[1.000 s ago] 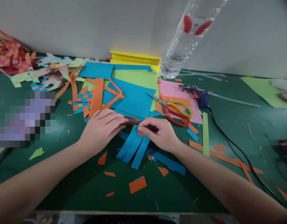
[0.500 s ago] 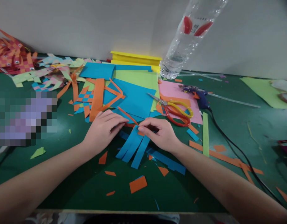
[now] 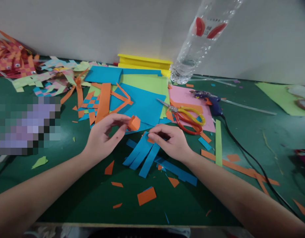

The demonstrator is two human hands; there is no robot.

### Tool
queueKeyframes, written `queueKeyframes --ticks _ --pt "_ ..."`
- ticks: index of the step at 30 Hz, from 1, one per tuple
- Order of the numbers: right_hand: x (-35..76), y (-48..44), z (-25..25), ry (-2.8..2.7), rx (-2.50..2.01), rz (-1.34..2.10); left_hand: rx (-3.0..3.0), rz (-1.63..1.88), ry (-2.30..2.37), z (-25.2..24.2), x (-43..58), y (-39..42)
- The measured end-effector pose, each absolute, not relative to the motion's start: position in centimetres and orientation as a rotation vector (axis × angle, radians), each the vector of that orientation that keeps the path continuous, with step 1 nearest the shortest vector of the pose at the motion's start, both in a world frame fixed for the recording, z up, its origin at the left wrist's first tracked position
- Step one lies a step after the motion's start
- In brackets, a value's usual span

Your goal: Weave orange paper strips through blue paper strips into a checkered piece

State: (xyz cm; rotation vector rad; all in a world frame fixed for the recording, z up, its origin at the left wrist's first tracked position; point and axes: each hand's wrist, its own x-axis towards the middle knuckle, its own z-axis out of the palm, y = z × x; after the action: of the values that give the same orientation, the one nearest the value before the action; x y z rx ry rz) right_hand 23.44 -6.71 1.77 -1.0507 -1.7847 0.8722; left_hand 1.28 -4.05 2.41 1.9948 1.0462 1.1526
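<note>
My right hand pinches the top of a blue paper piece cut into several hanging strips. A bit of orange paper shows at its fingertips. My left hand is raised a little to the left, thumb and fingers curved. At its fingertips is a folded or curled orange paper strip, apart from the blue piece. Whether the orange strip joins the blue piece is unclear. Beyond the hands lie blue paper sheets, a wide orange strip and an orange-and-blue woven paper piece.
Scissors and a glue gun with a black cord lie at the right. A plastic bottle stands behind. A blurred-out device is at left. Orange scraps and woven paper pieces lie on the green table.
My left hand has drawn back left from my right hand and turned, its fingers parting from the thumb. The straight orange strip now appears curled at its fingertips. My right hand stays put.
</note>
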Motion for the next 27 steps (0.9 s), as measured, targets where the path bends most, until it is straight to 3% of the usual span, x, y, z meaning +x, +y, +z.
queueKeyframes --ticks 27 --pt "23.68 -6.49 1.44 -1.799 -1.118 0.837 2.041 0.781 0.897 1.78 1.52 -4.37"
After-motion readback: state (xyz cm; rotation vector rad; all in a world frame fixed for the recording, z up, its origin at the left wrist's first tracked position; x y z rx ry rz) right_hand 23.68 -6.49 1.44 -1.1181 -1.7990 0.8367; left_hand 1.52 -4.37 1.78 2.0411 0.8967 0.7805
